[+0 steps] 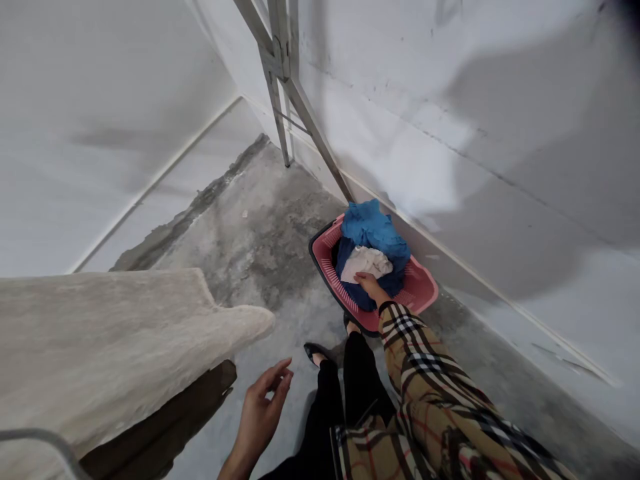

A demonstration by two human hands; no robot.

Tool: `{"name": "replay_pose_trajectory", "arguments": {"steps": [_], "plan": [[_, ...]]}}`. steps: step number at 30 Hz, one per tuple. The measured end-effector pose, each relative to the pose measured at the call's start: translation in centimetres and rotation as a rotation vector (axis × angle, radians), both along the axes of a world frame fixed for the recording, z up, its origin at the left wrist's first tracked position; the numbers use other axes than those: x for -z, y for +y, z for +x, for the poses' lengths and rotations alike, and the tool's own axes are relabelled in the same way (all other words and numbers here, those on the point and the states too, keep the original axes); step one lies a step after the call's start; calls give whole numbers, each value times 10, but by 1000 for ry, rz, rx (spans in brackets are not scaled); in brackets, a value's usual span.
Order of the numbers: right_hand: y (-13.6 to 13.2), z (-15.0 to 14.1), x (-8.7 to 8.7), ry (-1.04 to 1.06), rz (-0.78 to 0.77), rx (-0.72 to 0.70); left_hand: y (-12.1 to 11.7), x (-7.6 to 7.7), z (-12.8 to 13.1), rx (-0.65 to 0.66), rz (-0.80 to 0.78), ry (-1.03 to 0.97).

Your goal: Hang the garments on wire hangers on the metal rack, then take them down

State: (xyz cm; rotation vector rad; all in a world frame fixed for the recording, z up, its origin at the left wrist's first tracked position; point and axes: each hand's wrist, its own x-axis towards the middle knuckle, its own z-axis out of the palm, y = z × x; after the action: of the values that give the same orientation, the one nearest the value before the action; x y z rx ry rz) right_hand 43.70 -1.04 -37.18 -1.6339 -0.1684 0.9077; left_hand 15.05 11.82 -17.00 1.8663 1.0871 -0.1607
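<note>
A pink laundry basket with a dark rim stands on the floor by the right wall. Inside it lie a bright blue garment, darker blue fabric and a crumpled white cloth on top. My right hand reaches down into the basket, its fingers closed on the near edge of the white cloth; the fingertips are partly hidden. My left hand hangs in the air at lower middle, holding nothing, with thumb and fingers apart and loosely bent.
At left, a pale fleecy cover drapes over a surface, with brown fabric beneath and a grey cable or tube in front. A metal folding frame leans in the corner behind the basket. The floor is rough concrete.
</note>
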Motion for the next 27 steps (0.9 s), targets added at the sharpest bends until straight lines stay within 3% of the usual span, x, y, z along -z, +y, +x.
{"name": "replay_pose_trajectory", "arguments": {"steps": [3, 6, 9, 12, 14, 16, 19, 23, 27], "plan": [[3, -6, 3, 93, -23, -36, -4, 0, 8, -61, -74, 9], [4, -20, -20, 121, 44, -73, -8, 1, 17, -190, -196, -22], [-4, -42, -71, 128, 202, -175, -9, 6, 27, -452, -483, -36], [-17, -69, -136, 142, 488, -399, -9, 11, 43, -652, -852, -29], [-24, -87, -177, 165, 650, -594, -10, 10, 56, -551, -987, -85], [-27, -102, -210, 198, 757, -815, -10, 6, 67, -387, -985, -168], [-27, -121, -241, 250, 831, -1048, -7, -4, 73, -364, -924, -232], [-32, -134, -259, 323, 750, -987, 2, -21, 59, -446, -870, -304], [-36, -129, -261, 127, 536, -710, 14, -49, 38, -453, -886, -363]]}}
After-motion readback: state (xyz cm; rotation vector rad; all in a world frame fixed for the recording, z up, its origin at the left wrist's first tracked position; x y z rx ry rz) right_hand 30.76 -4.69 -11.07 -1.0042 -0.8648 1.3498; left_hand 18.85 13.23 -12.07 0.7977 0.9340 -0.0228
